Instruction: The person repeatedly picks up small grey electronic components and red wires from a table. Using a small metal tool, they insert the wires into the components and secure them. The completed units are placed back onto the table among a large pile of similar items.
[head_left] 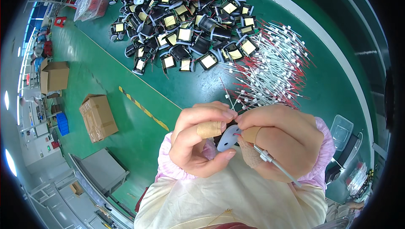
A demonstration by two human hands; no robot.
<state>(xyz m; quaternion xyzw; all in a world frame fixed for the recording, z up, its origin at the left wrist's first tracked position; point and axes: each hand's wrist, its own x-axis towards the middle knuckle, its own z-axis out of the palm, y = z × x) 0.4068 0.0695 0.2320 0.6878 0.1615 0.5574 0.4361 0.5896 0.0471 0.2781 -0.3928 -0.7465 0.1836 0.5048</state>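
Note:
Close to my body, both hands meet over one small part. My left hand [200, 140], a tan bandage round one finger, grips a black housing with a pale grey oval end cap [228, 138] that has small holes. My right hand [280, 140], also with wrapped fingers, pinches a thin red wire at the cap. A grey-white cable with a white connector [265, 156] runs out from under its fingers toward my right cuff. The fingers hide most of the black housing. Just beyond my hands lies a heap of white and red cables [274, 64].
A large pile of black housings [181, 30] with cream pads covers the far part of the green table [198, 86]. A clear plastic tray [341, 128] sits at the right. Cardboard boxes [98, 118] and clear bins [90, 4] stand to the left.

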